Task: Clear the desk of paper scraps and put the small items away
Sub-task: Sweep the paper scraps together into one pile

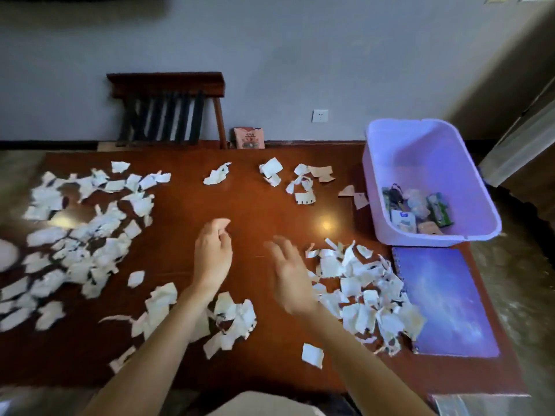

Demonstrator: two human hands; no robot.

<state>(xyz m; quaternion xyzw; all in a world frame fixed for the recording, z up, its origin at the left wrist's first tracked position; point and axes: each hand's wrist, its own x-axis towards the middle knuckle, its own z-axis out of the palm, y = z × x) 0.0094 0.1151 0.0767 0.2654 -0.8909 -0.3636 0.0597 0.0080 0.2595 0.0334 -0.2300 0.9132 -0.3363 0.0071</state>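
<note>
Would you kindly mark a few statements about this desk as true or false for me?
1. The purple tub at the desk's far right corner holds small items. True.
2. The desk is already free of paper scraps. False: scraps lie in heaps on the left, near the middle and on the right.
3. A spiral notebook lies just in front of the tub. True.
4. The right hand grips a pen. False: its fingers are spread and it holds nothing.
5. The left hand rests inside the tub. False: it is over the bare middle of the desk.

Desk (261,205): scraps (78,235), bin (387,187), apparently notebook (444,298).
</note>
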